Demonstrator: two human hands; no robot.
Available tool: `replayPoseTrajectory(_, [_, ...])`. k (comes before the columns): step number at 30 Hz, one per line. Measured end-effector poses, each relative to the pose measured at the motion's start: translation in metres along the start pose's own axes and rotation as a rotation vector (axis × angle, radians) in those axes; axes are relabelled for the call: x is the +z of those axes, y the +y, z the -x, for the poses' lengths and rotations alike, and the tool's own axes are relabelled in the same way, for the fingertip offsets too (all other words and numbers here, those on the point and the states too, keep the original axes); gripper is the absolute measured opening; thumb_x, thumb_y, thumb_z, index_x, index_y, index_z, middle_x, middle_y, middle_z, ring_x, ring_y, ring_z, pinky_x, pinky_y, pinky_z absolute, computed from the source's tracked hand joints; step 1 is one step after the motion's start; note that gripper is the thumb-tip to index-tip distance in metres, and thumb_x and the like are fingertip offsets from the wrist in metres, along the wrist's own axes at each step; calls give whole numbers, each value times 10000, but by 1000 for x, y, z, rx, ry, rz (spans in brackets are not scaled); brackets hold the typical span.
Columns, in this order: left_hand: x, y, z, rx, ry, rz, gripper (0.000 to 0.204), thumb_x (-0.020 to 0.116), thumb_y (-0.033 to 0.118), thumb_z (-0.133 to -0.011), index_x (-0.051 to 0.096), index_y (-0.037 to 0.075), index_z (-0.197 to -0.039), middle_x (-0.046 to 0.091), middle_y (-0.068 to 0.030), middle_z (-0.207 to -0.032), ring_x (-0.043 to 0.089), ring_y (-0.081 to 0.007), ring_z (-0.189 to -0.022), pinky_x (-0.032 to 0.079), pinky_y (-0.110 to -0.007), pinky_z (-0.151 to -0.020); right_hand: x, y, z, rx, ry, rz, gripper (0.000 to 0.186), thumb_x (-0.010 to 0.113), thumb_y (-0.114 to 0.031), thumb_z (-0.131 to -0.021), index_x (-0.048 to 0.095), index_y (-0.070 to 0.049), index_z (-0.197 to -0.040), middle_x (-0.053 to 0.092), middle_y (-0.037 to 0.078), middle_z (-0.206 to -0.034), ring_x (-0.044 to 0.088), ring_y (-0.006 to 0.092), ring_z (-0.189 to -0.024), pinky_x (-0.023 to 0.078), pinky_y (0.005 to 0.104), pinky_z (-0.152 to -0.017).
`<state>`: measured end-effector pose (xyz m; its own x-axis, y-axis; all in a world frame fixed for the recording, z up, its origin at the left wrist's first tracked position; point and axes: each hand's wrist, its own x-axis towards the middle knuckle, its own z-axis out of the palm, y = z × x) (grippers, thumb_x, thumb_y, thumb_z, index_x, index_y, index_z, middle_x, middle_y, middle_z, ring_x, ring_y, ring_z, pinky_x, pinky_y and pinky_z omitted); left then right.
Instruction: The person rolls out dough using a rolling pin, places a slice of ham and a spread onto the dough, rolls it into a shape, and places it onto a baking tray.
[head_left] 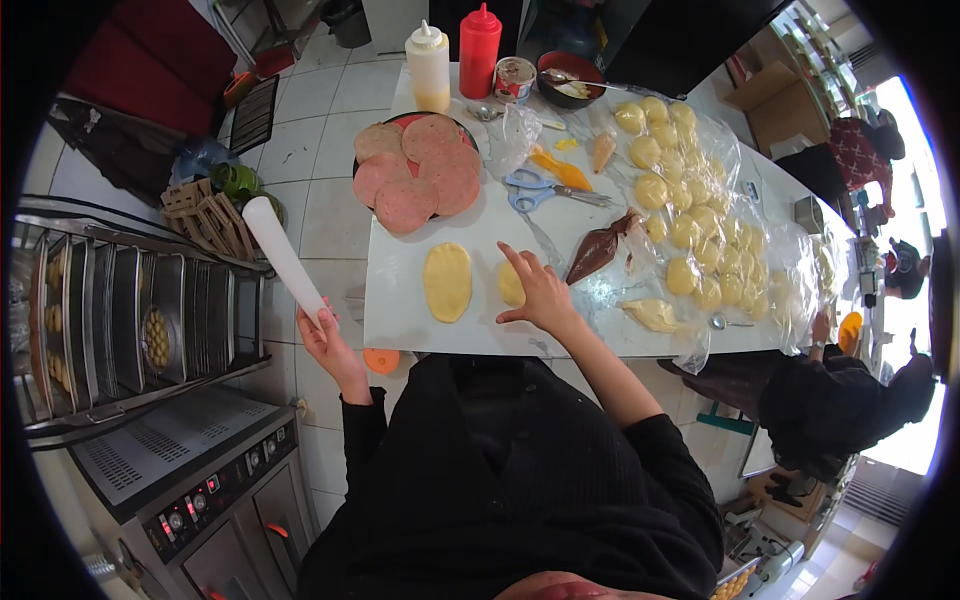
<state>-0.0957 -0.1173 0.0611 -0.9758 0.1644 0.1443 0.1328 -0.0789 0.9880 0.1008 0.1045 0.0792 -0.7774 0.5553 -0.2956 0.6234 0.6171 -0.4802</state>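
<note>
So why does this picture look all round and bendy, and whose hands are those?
The camera sits on a person's head and looks down, so you see their own arms in black sleeves. Its wide lens bends straight edges.

The left hand holds a white rolling pin out past the edge of the white table. The right hand rests on a small piece of dough, next to a flattened oval of dough.

Also on the table are a plate of round pink meat slices, blue scissors, a brown piping bag, many dough balls on plastic, and two squeeze bottles. Another person stands at the right.
</note>
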Motion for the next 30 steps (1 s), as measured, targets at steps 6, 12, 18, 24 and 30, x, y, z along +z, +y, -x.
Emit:
replayPoseTrajectory(6, [14, -4, 8, 13, 2, -22, 411, 525, 318, -945, 471, 20, -1223, 559, -55, -1069, 506, -123, -956, 389, -285, -844, 42, 48, -18, -153, 145, 151, 946, 855, -285, -561, 359, -199, -1363, 400, 114, -1319, 447, 415, -1115, 490, 484, -844])
replayPoseTrajectory(12, [4, -8, 16, 74, 74, -63, 391, 510, 309, -954, 472, 13, -1207, 559, -65, -1075, 504, -131, -948, 389, -289, -844, -16, 74, -7, 237, 534, 70, 823, 765, -413, -680, 369, -130, -1344, 383, 270, -1273, 437, 469, -1102, 419, 497, -898])
replayPoseTrajectory(18, [7, -14, 18, 36, 73, -35, 405, 521, 322, -947, 473, 11, -1202, 558, -69, -1074, 496, -132, -941, 386, -291, -837, -5, 139, -24, 455, 474, 35, 783, 776, -250, -625, 402, -93, -1295, 407, 278, -1230, 462, 435, -1097, 385, 497, -917])
replayPoseTrajectory(24, [3, -12, 18, 63, 85, -51, 409, 524, 317, -945, 471, 11, -1213, 557, -67, -1082, 496, -133, -965, 381, -293, -845, -26, 137, -13, 291, 341, 108, 697, 727, -106, -608, 455, -130, -1249, 424, 184, -1268, 435, 406, -1138, 383, 469, -929])
replayPoseTrajectory(30, [11, -17, 18, 61, 28, -84, 393, 519, 265, -951, 460, -1, -1234, 547, -74, -1111, 504, -153, -1037, 374, -294, -904, 6, 81, -6, -207, 322, -186, 783, 811, -227, -603, 444, -147, -1290, 413, 180, -1287, 396, 396, -1179, 367, 473, -975])
